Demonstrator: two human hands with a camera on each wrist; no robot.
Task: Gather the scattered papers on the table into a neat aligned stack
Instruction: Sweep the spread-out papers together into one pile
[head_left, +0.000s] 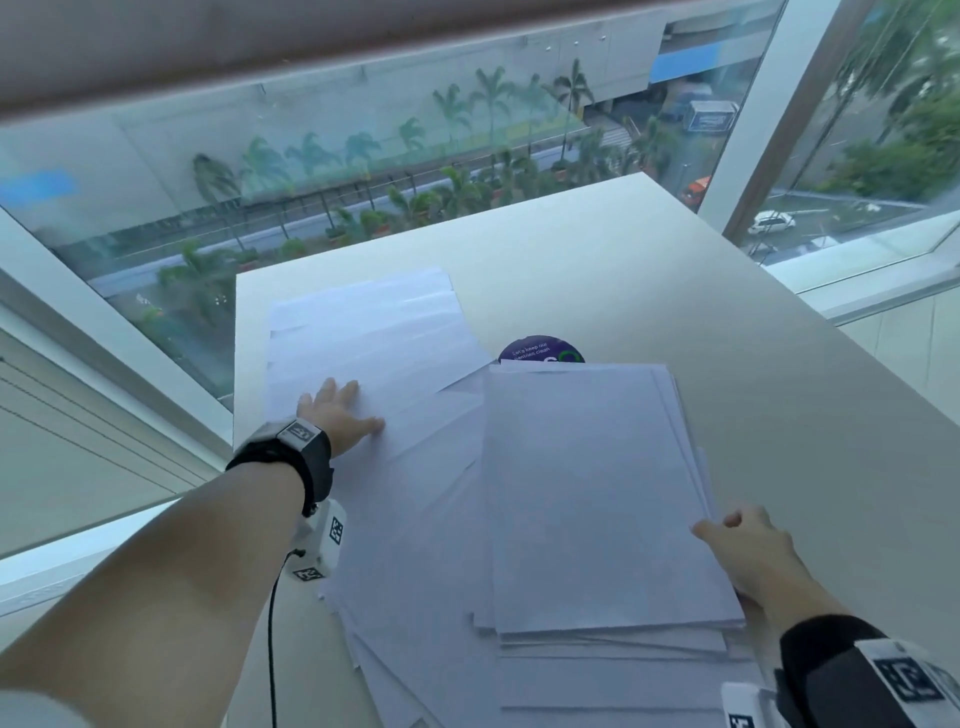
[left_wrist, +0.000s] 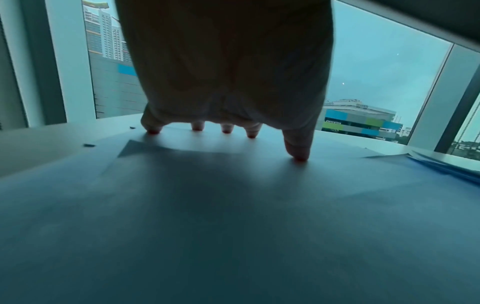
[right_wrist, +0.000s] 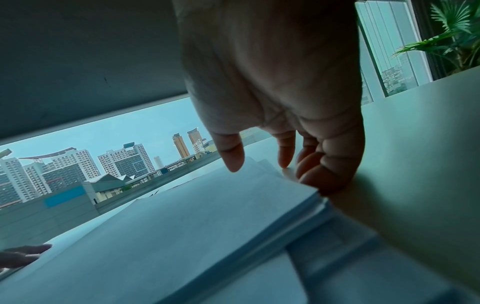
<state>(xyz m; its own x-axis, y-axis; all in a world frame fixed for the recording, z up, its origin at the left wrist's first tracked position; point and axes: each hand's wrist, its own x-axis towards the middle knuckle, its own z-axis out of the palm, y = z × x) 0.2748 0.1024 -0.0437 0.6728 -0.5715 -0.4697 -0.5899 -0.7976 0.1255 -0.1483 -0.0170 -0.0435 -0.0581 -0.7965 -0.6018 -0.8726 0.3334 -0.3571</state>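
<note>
My left hand (head_left: 337, 410) lies spread and flat on the far sheets (head_left: 374, 338), all five fingertips (left_wrist: 298, 156) pressing down on the paper and gripping nothing. I put it there, I think, so the friction of my fingers can drag those fanned sheets back toward me without lifting any. My right hand (head_left: 748, 551) sits at the right edge of the nearer pile (head_left: 597, 493): the thumb hangs over the top sheet, the fingers curl loosely down beside the edge, and I cannot tell from here whether they pinch the paper or only fence it in. Either way it works as a stop, so the pile does not slide when the left hand pushes.

The papers are plain, thin, matte white rectangles, limp enough to bow at the edges. The nearer pile is roughly squared on top, but lower sheets stick out at its bottom and right. More sheets (head_left: 415, 597) splay at an angle under its left side, reaching toward the near edge of the worktop (head_left: 727, 322). The far sheets overlap like slats, skewed to the pile.

The worktop is smooth, pale and hard, so paper should glide easily on it. A round purple sticker (head_left: 540, 351) peeks out just beyond the pile's far edge.

The stack is, I judge, about half gathered.
</note>
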